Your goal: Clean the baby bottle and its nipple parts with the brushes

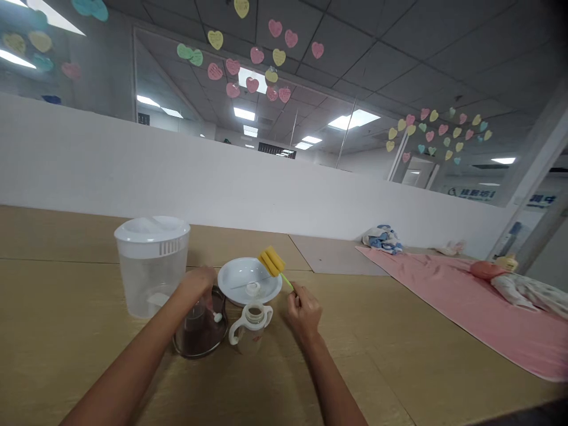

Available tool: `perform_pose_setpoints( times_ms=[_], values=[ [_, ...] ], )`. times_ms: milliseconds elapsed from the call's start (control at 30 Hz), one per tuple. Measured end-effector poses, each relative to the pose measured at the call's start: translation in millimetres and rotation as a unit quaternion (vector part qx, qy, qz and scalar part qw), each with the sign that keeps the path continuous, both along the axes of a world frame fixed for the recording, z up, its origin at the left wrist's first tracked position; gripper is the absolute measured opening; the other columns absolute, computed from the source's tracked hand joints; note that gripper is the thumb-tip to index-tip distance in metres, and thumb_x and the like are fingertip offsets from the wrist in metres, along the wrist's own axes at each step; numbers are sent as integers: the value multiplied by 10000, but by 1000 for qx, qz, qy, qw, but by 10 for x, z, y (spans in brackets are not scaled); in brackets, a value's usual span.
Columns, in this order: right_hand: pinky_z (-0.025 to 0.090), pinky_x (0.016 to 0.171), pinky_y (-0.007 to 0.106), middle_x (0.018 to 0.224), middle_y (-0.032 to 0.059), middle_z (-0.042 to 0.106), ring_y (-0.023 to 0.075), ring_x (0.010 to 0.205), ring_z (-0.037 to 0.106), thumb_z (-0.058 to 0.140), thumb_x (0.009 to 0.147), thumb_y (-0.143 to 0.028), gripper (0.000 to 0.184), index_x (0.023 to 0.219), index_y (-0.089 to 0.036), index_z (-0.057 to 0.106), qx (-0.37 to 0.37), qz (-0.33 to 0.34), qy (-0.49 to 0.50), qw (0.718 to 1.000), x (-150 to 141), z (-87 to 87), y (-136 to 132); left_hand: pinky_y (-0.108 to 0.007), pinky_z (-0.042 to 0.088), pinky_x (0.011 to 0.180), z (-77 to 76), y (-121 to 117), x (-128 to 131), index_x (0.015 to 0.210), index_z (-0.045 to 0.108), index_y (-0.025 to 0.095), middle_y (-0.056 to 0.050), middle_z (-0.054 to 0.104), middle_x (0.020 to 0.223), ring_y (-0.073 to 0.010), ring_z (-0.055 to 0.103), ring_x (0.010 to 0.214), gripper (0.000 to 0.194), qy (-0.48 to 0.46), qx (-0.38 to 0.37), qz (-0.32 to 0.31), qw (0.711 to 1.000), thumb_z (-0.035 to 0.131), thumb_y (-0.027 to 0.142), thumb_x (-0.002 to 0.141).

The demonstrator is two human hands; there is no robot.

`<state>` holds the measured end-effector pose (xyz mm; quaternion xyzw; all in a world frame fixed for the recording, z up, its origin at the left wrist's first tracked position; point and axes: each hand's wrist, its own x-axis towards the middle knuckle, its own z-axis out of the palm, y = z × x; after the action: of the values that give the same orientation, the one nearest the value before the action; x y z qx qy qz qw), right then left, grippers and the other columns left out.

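Observation:
My left hand (197, 284) hangs over a round glass container with a dark inside (200, 331), and a thin utensil with a white tip (217, 317) shows below my fingers. My right hand (304, 313) grips the green handle of a yellow sponge bottle brush (271, 262), whose head rests above a white shallow bowl (242, 279). A small white cap (252, 288) lies in that bowl. Between my hands stands a clear baby bottle with white handles (252, 331). A lidded plastic pitcher (151, 266) stands behind my left hand.
The light wooden table (80, 331) ends at a low white partition (177, 183). To the right, a pink mat (444, 296) holds a baby doll (510, 284). A blue-and-white cloth bundle (382, 239) lies beyond the mat's far end.

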<state>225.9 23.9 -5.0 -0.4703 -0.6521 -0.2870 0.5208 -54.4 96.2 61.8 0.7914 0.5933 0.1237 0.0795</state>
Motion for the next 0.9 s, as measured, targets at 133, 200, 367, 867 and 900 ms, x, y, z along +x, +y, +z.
perform_pose_setpoints(
  times_ms=[133,200,367,867,900],
  values=[
    [366,523,205,589,7,593,97,504,507,411,804,-139,272,900,-140,666,-2,-1,13,1000,-7,3,0,-386,459,816,173,-227,259,933,659,141,-142,658,995,-295,599,922,343,13,37,-54,998,707,199,598],
    [371,529,204,596,10,602,99,511,515,405,803,-142,277,898,-143,665,-7,-4,17,1000,-12,6,-4,-328,434,867,176,-307,458,1079,612,188,-100,627,1090,-229,591,957,326,-13,48,-113,992,538,179,762],
    [383,540,204,624,24,623,103,522,531,398,796,-142,287,896,-138,667,-14,-1,19,1000,-12,5,-4,-244,445,812,-47,-274,844,1094,630,193,-54,667,976,-172,605,872,359,-83,18,-224,971,512,185,756],
    [386,515,201,553,21,595,111,500,531,397,765,-151,323,866,-143,704,-26,32,24,999,-18,-12,-25,-291,478,745,653,-550,462,881,614,156,-62,688,876,-195,620,826,304,-273,18,-208,939,487,410,770],
    [384,513,200,553,22,595,110,499,529,397,765,-148,321,860,-141,703,-24,30,30,999,-15,-12,-23,-282,484,722,751,-626,388,881,611,160,-53,690,842,-191,625,807,315,-285,13,-198,938,497,429,761]
  ],
)
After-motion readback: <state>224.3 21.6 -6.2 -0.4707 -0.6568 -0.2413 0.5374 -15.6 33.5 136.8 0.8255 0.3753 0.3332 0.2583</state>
